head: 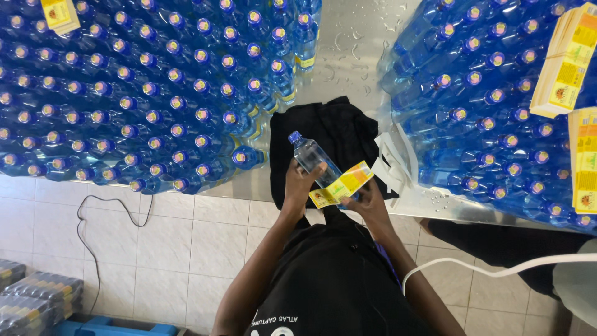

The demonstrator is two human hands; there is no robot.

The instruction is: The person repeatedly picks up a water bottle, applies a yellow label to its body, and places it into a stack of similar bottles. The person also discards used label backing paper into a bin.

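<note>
Head view, looking straight down: a bottle (313,159) of clear blue plastic with a blue cap lies tilted between the two hands, cap pointing up and to the left, base down and to the right. A yellow label (341,185) sits across its lower half, partly wrapped, with one end sticking out to the right.

The left hand (301,180) grips the bottle from the left side, fingers curled round its middle and the thumb over the top edge of the label. The right hand (367,198) is below and to the right, fingers bent, pinching the label's lower right part against the bottle; its palm is turned away, so how tightly it is closed cannot be told exactly.

Under the bottle and hands a black cloth (339,127) is spread on a wet metal table (351,43). Just right of the cloth lie white strips (393,165).

Left of the cloth stand packed rows of blue bottles (143,93), capped and upright, with a yellow label stack (59,14) on top at the far left corner. Right of it stands another block of bottles (491,118), with more label stacks (567,62) lying on it.

Below the table is a tiled floor (186,249) with a black cable (93,236) and wrapped bottle packs (37,295) at the lower left. A white cable (497,269) runs over the person's right arm.
</note>
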